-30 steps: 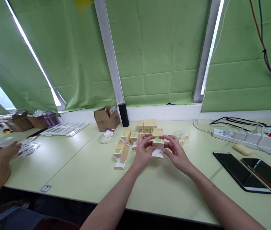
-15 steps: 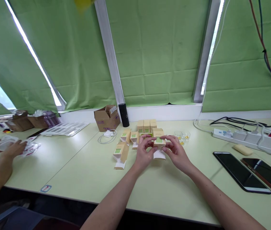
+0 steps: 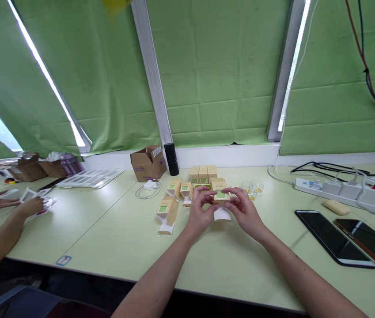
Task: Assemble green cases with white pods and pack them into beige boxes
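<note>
Between my two hands is a small kraft cardboard box [image 3: 221, 197] with a green patch on the side facing me and a white flap hanging below. My left hand [image 3: 202, 207] is closed on its left side, and my right hand [image 3: 242, 209] grips its right side. Left of my hands stand more such boxes with flaps folded out, among them a nearer open box [image 3: 166, 212]. Behind my hands is a row of closed small boxes [image 3: 203, 173]. Several little clear cups [image 3: 252, 189] with yellowish contents sit just beyond my right hand.
On the right lie a phone [image 3: 335, 238], a second dark phone [image 3: 371, 240] and a power strip [image 3: 336, 192] with chargers. A brown carton [image 3: 148, 164], a black cylinder [image 3: 171, 160] and a white cable [image 3: 149, 187] stand at the back. Another person's hands [image 3: 24, 207] handle clear packets at far left.
My hands stay almost in place, and the held box tilts slightly, its flap shifting a little right. At left, the other person's hands have moved right with the packets.
</note>
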Available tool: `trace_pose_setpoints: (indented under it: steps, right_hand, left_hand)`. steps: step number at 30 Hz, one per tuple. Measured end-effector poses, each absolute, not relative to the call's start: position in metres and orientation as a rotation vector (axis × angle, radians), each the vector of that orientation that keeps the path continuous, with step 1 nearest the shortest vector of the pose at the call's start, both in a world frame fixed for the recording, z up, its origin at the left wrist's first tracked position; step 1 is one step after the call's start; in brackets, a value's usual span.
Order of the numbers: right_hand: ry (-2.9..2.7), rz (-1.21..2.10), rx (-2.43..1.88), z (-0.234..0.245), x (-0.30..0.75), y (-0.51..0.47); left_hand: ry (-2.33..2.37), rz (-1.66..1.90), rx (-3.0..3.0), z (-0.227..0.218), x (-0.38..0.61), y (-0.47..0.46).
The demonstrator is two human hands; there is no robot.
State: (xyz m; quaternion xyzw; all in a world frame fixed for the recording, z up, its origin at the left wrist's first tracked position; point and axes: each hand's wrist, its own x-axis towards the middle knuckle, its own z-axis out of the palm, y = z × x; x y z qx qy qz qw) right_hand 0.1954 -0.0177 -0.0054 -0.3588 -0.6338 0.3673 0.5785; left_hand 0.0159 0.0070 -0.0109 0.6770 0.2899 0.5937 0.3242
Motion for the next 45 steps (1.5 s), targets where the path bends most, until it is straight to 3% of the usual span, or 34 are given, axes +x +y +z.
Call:
trace_pose_setpoints:
  steps: [30, 45]
  right_hand:
    - [-1.355, 0.904, -0.83, -0.0001, 0.1971, -0.0173]
    - [-1.379, 0.904, -0.83, -0.0021, 0.1978, -0.0176]
  left_hand:
    - [0.646, 1.331, 1.948, -0.0081, 0.012, 0.0016]
    - [0.614, 1.383, 1.934, -0.0081, 0.0139, 0.0016]
